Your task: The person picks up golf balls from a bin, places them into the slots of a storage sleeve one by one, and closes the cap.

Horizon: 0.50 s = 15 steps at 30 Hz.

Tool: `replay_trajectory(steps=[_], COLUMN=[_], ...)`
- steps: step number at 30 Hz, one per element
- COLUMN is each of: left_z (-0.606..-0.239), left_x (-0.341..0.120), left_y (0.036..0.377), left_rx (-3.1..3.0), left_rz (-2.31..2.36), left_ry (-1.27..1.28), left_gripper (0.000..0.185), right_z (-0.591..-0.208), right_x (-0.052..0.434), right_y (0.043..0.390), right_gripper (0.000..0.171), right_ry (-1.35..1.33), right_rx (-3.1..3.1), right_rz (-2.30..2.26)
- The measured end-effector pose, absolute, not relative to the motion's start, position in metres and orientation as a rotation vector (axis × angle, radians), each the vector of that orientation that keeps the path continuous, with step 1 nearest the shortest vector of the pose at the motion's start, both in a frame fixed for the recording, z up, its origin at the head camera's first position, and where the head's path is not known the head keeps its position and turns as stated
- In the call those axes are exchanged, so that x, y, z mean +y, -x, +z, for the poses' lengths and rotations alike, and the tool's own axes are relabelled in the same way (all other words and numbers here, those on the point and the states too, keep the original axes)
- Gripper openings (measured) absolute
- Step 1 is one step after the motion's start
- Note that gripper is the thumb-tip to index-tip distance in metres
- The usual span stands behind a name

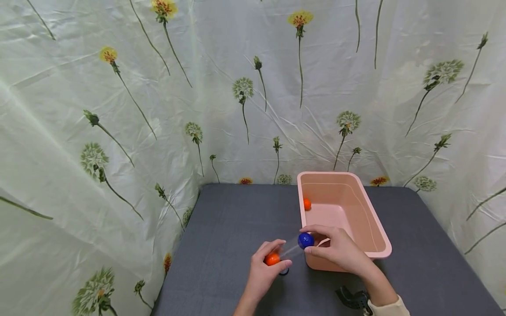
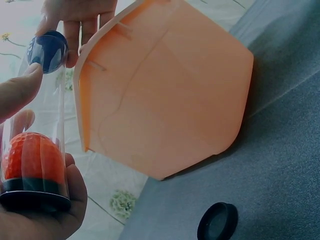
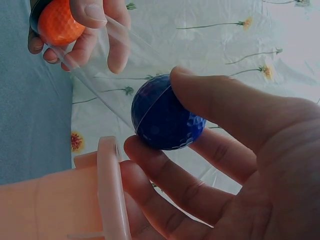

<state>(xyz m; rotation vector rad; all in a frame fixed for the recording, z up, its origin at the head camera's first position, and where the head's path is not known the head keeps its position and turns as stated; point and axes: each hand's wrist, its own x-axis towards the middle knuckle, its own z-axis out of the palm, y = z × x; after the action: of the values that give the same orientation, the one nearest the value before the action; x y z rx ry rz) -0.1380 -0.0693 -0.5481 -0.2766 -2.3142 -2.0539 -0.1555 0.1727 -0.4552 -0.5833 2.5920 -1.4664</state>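
My left hand (image 1: 264,271) grips a clear plastic tube (image 1: 290,250) by its lower end, where an orange golf ball (image 1: 272,259) sits above a black cap (image 2: 34,200). At the tube's open top end, my right hand (image 1: 336,248) pinches a blue golf ball (image 1: 305,240) between thumb and fingers. The left wrist view shows the tube (image 2: 42,115), the orange ball (image 2: 33,159) and the blue ball (image 2: 47,51). In the right wrist view the blue ball (image 3: 167,114) lies against the tube's mouth (image 3: 100,65).
A pink plastic tub (image 1: 371,228) stands just right of the hands, with one orange ball (image 1: 307,204) inside at its far left. A loose black cap (image 2: 218,221) lies on the grey tabletop (image 1: 225,228). Flowered sheeting surrounds the table.
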Motion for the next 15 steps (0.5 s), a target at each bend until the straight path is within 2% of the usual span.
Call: replay_trajectory(steps=[15], left_z=[-0.5468], left_x=[-0.0685], left_y=[0.1387], left_rx=[-2.320], left_rz=[-2.047], left_ry=[0.295], left_gripper=[0.044], right_z=[-0.4559], right_x=[0.1743], right_y=[0.1556], right_gripper=[0.036], right_ry=[0.586], right_rx=[2.587], right_rz=[-1.475])
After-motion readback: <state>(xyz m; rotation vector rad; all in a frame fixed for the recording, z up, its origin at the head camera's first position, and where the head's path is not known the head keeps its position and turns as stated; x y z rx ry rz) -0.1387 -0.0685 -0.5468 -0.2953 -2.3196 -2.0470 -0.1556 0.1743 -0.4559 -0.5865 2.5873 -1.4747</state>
